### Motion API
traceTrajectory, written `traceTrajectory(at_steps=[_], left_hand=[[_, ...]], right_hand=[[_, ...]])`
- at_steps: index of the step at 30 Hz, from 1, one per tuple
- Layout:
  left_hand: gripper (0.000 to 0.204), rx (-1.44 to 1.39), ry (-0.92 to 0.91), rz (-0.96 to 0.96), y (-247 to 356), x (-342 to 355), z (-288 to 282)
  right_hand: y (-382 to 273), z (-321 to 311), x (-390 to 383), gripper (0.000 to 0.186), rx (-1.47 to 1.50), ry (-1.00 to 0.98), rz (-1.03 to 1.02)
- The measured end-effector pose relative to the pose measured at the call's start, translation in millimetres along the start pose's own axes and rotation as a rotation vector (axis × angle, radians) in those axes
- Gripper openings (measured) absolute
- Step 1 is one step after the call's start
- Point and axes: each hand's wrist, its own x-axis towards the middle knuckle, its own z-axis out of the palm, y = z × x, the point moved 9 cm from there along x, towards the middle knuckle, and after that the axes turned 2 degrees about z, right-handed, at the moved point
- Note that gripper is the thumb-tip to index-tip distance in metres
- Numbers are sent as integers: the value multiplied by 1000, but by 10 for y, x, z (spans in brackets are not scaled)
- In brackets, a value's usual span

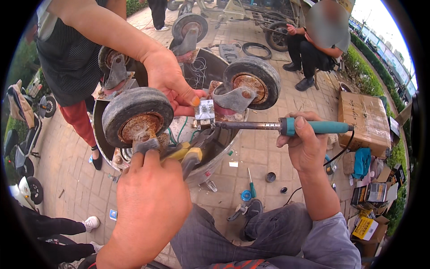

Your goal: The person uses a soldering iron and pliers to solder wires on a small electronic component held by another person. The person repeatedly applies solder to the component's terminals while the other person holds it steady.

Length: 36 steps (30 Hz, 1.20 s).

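Note:
My right hand [307, 141] is wrapped round the teal handle of a soldering iron [320, 127]. The iron's tip reaches left to the metal terminals of a small white electrical part [205, 110], apparently touching them. Another person's hand [172, 85] pinches that part from the far side. My left hand [150, 201] is closed on a pair of pliers [190, 157] with yellow and grey handles; their dark jaws point up right, just under the white part. Its fingers partly hide the handles. Green wires [180, 127] run beneath the part, inside an upturned round metal body [224, 145].
Rusty casters, including a near one [138, 117] and a right one [252, 83], stand up from the body. A screwdriver [252, 184] and a blue round tin [246, 195] lie on the paving. Cardboard boxes [363, 119] stand right; a seated person [320, 45] is beyond.

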Motion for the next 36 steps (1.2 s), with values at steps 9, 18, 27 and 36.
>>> traceTrajectory(at_steps=[9,18,27,36], left_hand=[[15,-23,-74,-89,-59,-38,30],[15,-16,-83,-72,-47,-27,35],[15,-30,-66,-82,-49,-11,35],[16,-32,-64,-81,-50,-16,30]], right_hand=[[38,-16,17,32,11,-25,15],[97,-74,33,32,15,-24,31],[141,-105,57,31,37,-22,46],[169,-109,58,30,41,-10,57]])
